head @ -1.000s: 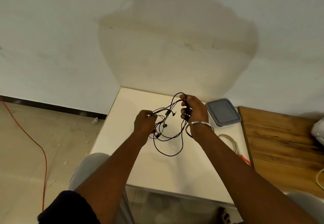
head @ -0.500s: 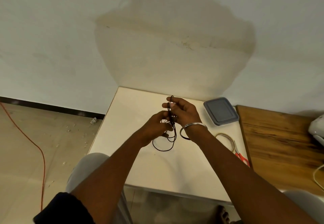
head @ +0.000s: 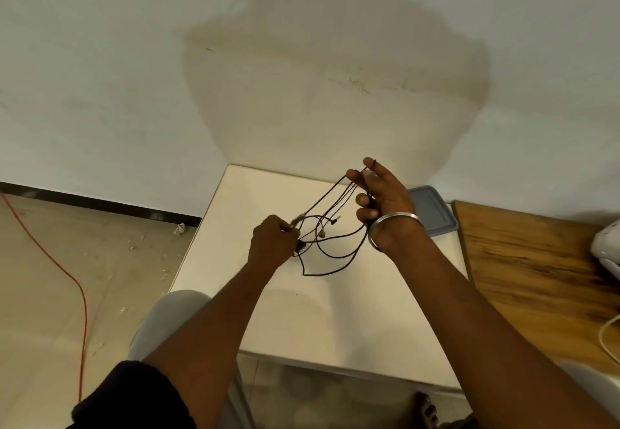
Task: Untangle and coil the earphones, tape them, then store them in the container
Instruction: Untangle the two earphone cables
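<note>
A pale painted wall (head: pixel 134 59) fills the upper half of the view, and a beige tiled floor (head: pixel 40 311) runs along the nine o'clock side, crossed by a thin orange cable (head: pixel 83 321). A white rectangular tabletop (head: pixel 302 328) sits in the middle, with a brown wooden tabletop (head: pixel 536 277) butting against it at three o'clock. A grey-lidded rectangular plastic container (head: pixel 432 207) rests closed at the white tabletop's far corner, toward two o'clock, partly behind the right wrist. Both forearms reach in from six o'clock. The right hand (head: pixel 385 204), raised above the tabletop at about one o'clock of the left, has its upper fingers spread with cord looped over them, while its lower fingers curl around the strands. The left hand (head: pixel 273 242) is a closed fist pinching the cord at its side; that spot is blurred. The tangled black wired earphones (head: pixel 338 256) stretch between the two hands, with loose loops hanging toward six o'clock above the white tabletop. A silver metal bangle (head: pixel 396 219) circles the right wrist.
</note>
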